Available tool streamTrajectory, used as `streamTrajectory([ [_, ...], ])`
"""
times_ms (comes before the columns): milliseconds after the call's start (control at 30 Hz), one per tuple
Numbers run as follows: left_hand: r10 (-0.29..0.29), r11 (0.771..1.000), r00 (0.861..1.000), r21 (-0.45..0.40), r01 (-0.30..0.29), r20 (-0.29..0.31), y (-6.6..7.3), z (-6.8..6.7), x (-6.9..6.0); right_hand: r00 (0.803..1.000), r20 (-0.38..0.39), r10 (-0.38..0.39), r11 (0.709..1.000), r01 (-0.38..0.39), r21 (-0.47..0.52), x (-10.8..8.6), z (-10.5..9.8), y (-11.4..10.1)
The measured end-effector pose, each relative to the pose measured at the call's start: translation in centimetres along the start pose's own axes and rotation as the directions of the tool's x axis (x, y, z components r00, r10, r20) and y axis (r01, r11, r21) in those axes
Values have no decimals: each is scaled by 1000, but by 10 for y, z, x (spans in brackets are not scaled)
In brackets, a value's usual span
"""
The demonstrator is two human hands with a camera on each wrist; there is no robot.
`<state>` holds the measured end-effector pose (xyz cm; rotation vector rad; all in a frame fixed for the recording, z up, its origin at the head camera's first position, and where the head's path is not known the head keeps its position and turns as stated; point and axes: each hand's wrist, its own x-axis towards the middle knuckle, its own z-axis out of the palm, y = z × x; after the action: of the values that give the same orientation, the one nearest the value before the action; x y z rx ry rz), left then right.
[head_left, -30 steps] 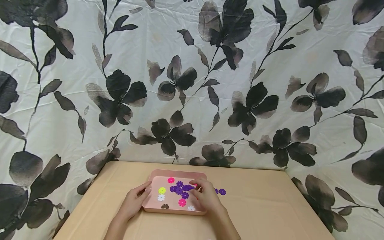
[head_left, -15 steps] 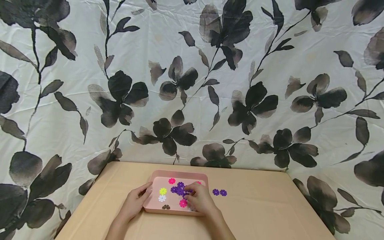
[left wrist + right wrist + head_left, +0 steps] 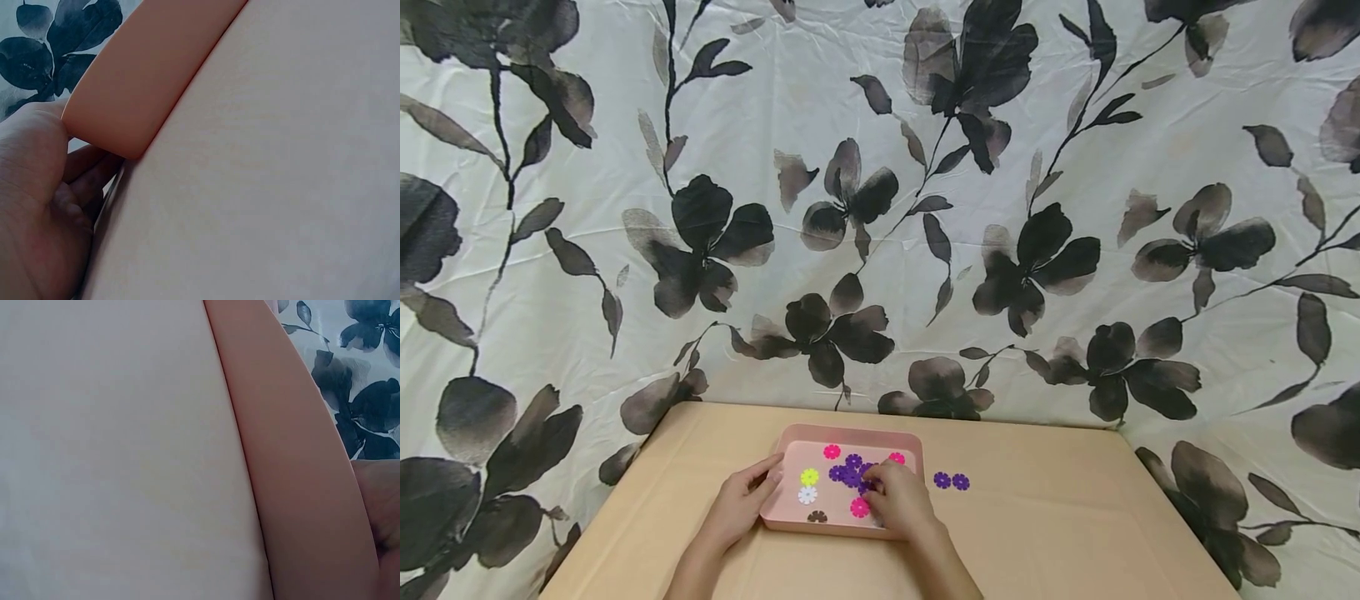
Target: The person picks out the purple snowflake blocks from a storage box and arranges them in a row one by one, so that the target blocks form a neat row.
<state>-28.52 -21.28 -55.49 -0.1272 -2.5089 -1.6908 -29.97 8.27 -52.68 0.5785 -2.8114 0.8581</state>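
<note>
My left hand (image 3: 739, 498) grips the left side of a shallow pink tray (image 3: 797, 527). In the left wrist view its thumb lies at the tray's rim and the fingers are under its lower edge. Inside the tray lies a cluster of purple flower-shaped discs (image 3: 848, 475). My right hand (image 3: 904, 502) reaches over the tray's right part, with thumb and forefinger pinching at a purple disc on the cluster's right edge; the fingers partly hide it. In the right wrist view the tray's side wall (image 3: 300, 462) covers most of that hand.
Around the cluster lie pink discs (image 3: 832, 452), a yellow disc (image 3: 808, 477), a white disc (image 3: 807, 495) and a brown disc (image 3: 817, 517). Two purple discs (image 3: 951, 481) sit side by side on the tan table (image 3: 1060, 517), right of the tray. A floral cloth (image 3: 925, 275) hangs behind.
My right hand has moved left over the tray to the purple cluster, and its thumb and forefinger have drawn closer together. The left hand keeps its hold on the tray.
</note>
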Motion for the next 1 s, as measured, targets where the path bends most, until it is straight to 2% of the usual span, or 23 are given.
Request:
streamTrajectory([
  [200,1,1000,1000,0,-1,-11,1,3,3,1000,0,-14,999,14,-31,3,0,6],
  [467,-2,1000,1000,4,2,-25,2,8,5,998,55,-17,999,14,52,7,-4,14],
  [800,-1,1000,999,7,2,-45,1,14,7,998,44,-49,994,44,95,12,-4,26],
  [1000,-4,1000,998,17,5,-61,2,17,8,996,74,-54,988,43,151,15,-8,30],
])
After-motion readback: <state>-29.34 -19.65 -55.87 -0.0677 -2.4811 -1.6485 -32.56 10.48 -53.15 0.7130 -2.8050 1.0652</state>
